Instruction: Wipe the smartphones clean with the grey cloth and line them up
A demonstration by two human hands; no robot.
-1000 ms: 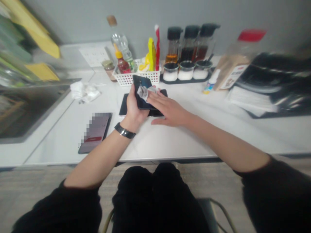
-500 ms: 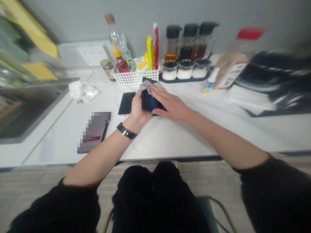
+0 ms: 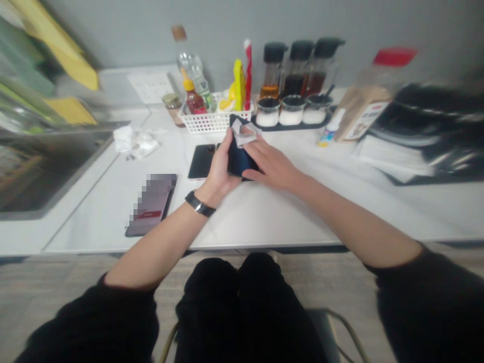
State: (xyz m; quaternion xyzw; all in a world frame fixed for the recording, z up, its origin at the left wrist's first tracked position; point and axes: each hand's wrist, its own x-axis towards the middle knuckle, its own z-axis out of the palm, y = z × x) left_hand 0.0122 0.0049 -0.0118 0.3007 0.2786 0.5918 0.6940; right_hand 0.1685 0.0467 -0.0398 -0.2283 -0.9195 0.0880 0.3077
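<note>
- Left hand [image 3: 220,169] is up off the white counter [image 3: 264,212], forearm reaching in from the lower left with a dark wristband [image 3: 200,204] on it, fingers curled round the left edge of a dark phone [image 3: 238,159] and gripping it.
- That phone stands tilted, its top end leaning away toward the wall, its lower end down between the two hands.
- Right hand [image 3: 273,164] comes in from the right, forearm stretched long across the counter, palm down and fingers held close together over the phone's face.
- Under those fingertips sits a small grey-white cloth [image 3: 244,134], pressed onto the upper part of the phone; whether the fingers pinch it or just press it flat, I can't tell.
- So the phone is sandwiched: left hand on its left edge, right hand on its face and right side, cloth at the top.
- Just left of the left hand, a second dark phone [image 3: 201,161] lies flat on the counter, partly hidden behind that hand.
- Further left and nearer the person, well clear of both hands, a third phone [image 3: 153,204] lies flat with its screen blurred out.
- Beyond the hands, close behind the cloth, stands a white basket [image 3: 212,122] of bottles, and to its right a dark tray with three jars [image 3: 290,109].
- Far out to the left of the left hand, a crumpled white tissue [image 3: 135,142] rests near the sink edge.
</note>
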